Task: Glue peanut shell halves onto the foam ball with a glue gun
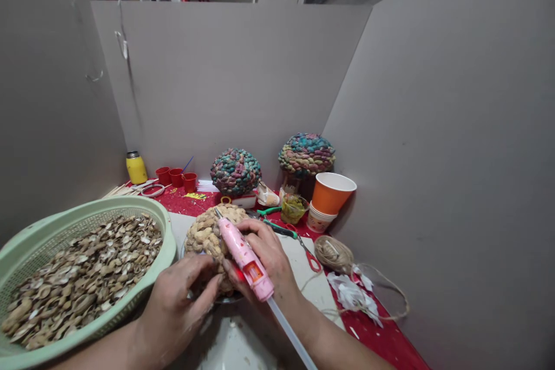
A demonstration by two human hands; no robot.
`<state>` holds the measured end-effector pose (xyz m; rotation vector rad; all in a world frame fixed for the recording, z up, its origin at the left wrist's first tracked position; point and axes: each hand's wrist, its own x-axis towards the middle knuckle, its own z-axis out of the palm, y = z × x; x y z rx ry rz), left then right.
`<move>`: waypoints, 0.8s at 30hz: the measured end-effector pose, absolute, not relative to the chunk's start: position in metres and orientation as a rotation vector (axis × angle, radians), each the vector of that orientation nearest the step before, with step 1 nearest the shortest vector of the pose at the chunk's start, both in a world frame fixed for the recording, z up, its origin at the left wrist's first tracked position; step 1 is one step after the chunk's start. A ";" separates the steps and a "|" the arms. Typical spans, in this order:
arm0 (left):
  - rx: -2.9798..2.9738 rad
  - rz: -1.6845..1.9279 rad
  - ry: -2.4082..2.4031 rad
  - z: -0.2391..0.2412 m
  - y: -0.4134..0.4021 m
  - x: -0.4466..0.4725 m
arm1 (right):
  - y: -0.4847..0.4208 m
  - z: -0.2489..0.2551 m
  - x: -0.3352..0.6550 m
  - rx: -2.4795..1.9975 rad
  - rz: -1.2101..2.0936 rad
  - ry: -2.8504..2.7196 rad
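A dome covered in tan peanut shells (203, 232) sits in front of me. My right hand (273, 263) is closed around a pink glue gun (240, 248), whose metal nozzle points up and away over the dome. From the gun's rear end a long pale glue stick (291, 332) trails toward me. At the near left side of the dome is my left hand (180, 295), its thumb and fingers curled together against the shells. Whatever lies between those fingertips is hidden.
On the left stands a green basket (167, 231) of peanut shells. Behind are two painted shell domes (236, 172), red cups (189, 182) and a yellow bottle (136, 167). An orange paper cup (332, 193), scissors (311, 257), twine (333, 253) and crumpled tissue (355, 298) lie right. Grey panels enclose the table.
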<state>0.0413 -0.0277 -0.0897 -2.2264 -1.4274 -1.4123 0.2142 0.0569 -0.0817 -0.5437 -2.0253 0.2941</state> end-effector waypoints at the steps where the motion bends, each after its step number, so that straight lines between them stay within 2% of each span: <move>1: -2.226 -1.416 -1.454 -0.088 -0.026 0.043 | 0.057 -0.081 0.214 -0.553 0.298 -2.023; 17: -2.200 -1.361 -1.291 -0.083 -0.022 0.043 | 0.055 -0.069 0.222 -0.518 0.534 -1.992; 24: -2.223 -1.353 -1.318 -0.081 -0.021 0.044 | 0.055 -0.068 0.221 -0.533 0.492 -1.981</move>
